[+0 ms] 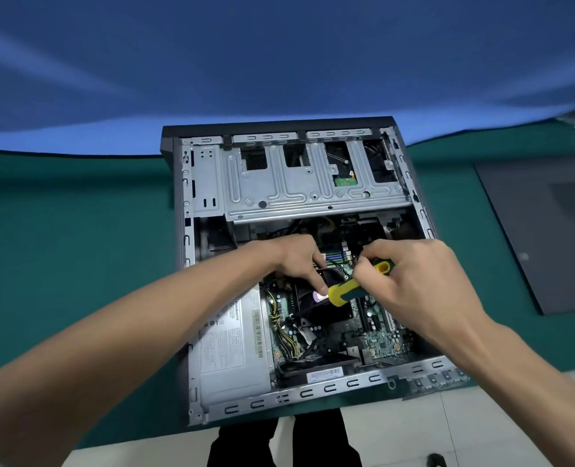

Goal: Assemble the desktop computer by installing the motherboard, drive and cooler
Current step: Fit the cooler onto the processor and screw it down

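An open desktop case (185,203) lies flat on a green mat. A green motherboard (380,338) sits in its lower half, with a black cooler fan (326,308) at the middle. My right hand (414,278) grips a yellow and green screwdriver (357,288) by the handle, its tip end pointing down-left toward the cooler. My left hand (299,261) reaches in from the left, fingers pressing down on the cooler's top edge. A silver drive cage (299,183) spans the case's upper half, and a drive's green board (345,181) shows through a cut-out.
A grey power supply (232,345) fills the case's lower left corner. The dark side panel (542,237) lies on the green mat (77,230) to the right. A blue backdrop (279,62) rises behind the table. The table's front edge runs just below the case.
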### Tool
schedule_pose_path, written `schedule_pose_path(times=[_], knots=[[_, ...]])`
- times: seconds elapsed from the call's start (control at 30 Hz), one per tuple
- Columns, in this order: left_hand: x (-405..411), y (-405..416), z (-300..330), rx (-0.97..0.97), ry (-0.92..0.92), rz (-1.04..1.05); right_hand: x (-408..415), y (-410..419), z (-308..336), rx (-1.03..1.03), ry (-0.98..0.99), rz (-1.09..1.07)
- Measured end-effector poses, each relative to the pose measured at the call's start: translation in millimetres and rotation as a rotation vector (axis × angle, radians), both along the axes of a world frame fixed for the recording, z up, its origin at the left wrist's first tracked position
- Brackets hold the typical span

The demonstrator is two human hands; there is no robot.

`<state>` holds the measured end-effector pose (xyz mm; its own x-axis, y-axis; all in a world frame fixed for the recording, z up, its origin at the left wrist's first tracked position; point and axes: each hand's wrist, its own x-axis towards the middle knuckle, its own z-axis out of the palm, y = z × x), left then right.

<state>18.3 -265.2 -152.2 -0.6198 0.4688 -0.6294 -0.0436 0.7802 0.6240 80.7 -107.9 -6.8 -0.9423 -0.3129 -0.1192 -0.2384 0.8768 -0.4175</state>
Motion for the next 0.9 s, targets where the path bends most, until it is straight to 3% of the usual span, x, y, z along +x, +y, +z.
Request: schedule_pose_path(times=[0.43, 0.63, 0.9], knots=[[2.9, -0.8, 4.1, 0.011, 0.05, 0.0, 3.7, -7.3, -1.2, 0.063, 0.015, -0.02], [4.3, -0.2, 8.5, 0.023, 0.082, -0.006, 10.4, -21.8, 9.4, 0.272, 0.041, 0.173], [8.2, -0.5, 14.1, 0.054, 0.066, 0.021, 22.7, -33.1, 30.3, 0.388, -0.089, 0.329]])
